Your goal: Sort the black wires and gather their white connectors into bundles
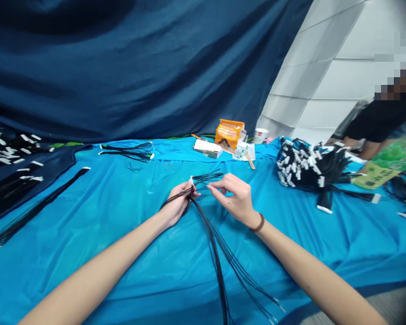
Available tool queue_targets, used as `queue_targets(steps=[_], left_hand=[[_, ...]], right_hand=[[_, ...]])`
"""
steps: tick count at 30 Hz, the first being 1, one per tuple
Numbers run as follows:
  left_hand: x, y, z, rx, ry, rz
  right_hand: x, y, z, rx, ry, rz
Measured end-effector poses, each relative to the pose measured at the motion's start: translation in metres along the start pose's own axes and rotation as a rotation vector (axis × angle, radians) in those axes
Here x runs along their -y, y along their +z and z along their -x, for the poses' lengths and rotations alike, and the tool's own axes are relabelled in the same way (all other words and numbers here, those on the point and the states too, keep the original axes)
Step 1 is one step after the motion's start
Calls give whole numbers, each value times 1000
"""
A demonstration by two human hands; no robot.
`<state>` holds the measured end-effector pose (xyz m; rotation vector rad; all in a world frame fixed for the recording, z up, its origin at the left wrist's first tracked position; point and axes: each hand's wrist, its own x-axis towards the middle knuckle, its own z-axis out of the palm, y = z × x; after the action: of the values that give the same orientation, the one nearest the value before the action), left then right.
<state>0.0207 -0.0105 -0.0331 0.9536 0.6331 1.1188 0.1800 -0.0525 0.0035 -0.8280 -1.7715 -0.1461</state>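
Observation:
My left hand (pixel 182 201) is closed around a bundle of thin black wires (pixel 216 253). A small white connector (pixel 191 179) shows at its fingertips, with short black wire ends fanning out to the right. The long part of the bundle hangs down over the front of the table, its tips bare. Just to the right, my right hand (pixel 235 194) is in a pinch, thumb and forefinger at the end of a single thin wire that runs back toward the left hand. A brown band circles the right wrist.
Blue cloth (pixel 128 243) covers the table. Connector-ended cables (pixel 301 164) are heaped at right, more (pixel 13 180) at left. A single cable (pixel 43 205) lies left. Behind stand an orange packet (pixel 228 135), small box (pixel 207 148) and paper cup (pixel 261 135). A person (pixel 379 117) is at far right.

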Motion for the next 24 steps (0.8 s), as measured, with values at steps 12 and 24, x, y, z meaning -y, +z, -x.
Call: queue_targets(steps=[12, 24], left_hand=[[1, 1, 1, 51, 12, -3], [-2, 6, 5, 72, -15, 39]], right_hand=[[-2, 7, 6, -8, -100, 127], [-8, 9, 9, 20, -123, 158]])
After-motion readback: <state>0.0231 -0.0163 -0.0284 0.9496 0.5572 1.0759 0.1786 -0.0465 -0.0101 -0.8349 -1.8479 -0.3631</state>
